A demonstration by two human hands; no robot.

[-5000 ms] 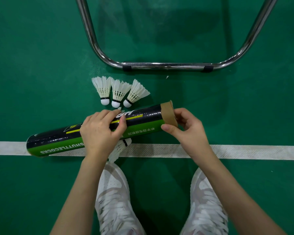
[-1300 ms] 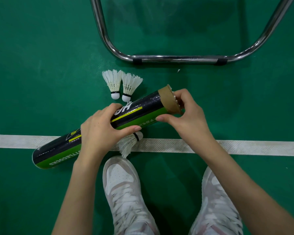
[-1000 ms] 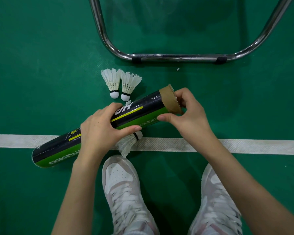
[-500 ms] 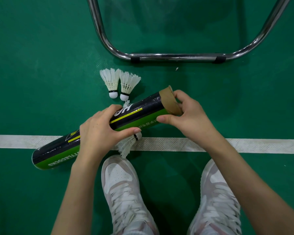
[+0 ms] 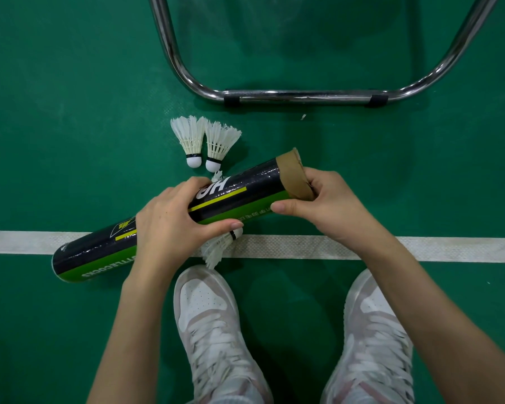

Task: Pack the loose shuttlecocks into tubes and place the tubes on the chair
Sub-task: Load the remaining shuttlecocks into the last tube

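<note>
The black-and-green shuttlecock tube [image 5: 169, 221] is held tilted over the white court line [image 5: 420, 248], its middle wrapped by the left hand [image 5: 169, 228] and its brown open end [image 5: 293, 177] gripped by the curled right hand [image 5: 330, 205]. Two loose shuttlecocks [image 5: 204, 142] are seen on the green floor [image 5: 56, 112] just beyond the tube, before the chrome chair frame [image 5: 303, 96], and a third shuttlecock [image 5: 219, 247] is seen on the line under the tube.

A tube [image 5: 164, 225] lay slanted across the floor line [image 5: 420, 248], held at its middle and right end. Two shuttlecocks [image 5: 206, 141] lay side by side behind it, before the chair frame [image 5: 303, 94]. Another shuttlecock [image 5: 220, 246] lay under the tube, on the line, just beyond the left shoe [image 5: 213, 325].
</note>
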